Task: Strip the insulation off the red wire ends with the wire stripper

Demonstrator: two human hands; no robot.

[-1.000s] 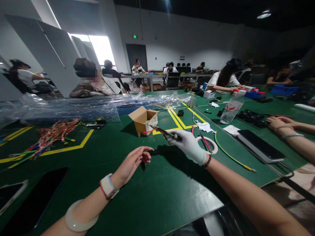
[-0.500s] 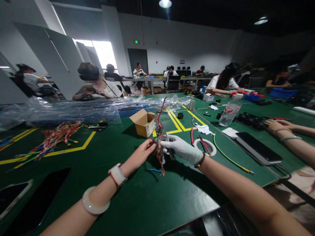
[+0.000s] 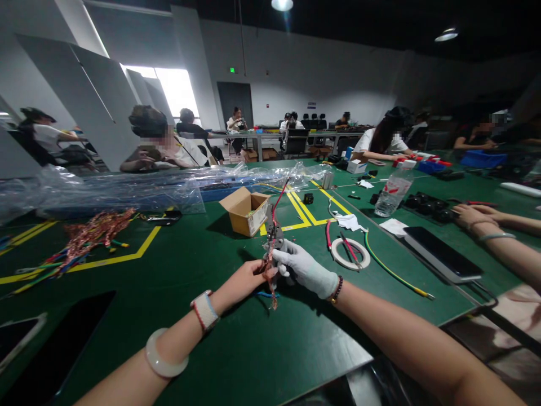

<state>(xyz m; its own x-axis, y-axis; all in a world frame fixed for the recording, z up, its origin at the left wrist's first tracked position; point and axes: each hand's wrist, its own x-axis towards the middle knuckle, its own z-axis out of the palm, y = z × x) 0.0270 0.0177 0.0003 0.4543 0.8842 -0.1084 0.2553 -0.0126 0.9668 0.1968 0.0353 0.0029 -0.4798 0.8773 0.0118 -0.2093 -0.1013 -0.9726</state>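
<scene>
My bare left hand [image 3: 247, 282] is closed, its fingers pinching the copper braid [image 3: 270, 265] that hangs down over the green table. My right hand [image 3: 306, 269], in a pale glove, is closed around a grey metal hand tool [image 3: 274, 228], whose upper end points away from me. A red wire [image 3: 280, 197] rises from the tool's upper part. Below the hands a short blue wire [image 3: 265, 294] lies partly hidden. The tool's handles are mostly covered by my fingers.
An open cardboard box [image 3: 247, 217] stands just beyond my hands. Rightward are a white tape ring [image 3: 338, 258], a water bottle [image 3: 395, 189], a phone [image 3: 442, 254] and another person's hands [image 3: 477, 217]. Copper-ended wires [image 3: 95, 237] lie left; plastic-wrapped material [image 3: 169, 192] crosses the back.
My left hand has moved down along the copper braid, nearer its lower end. The tool and my gloved right hand have shifted slightly left.
</scene>
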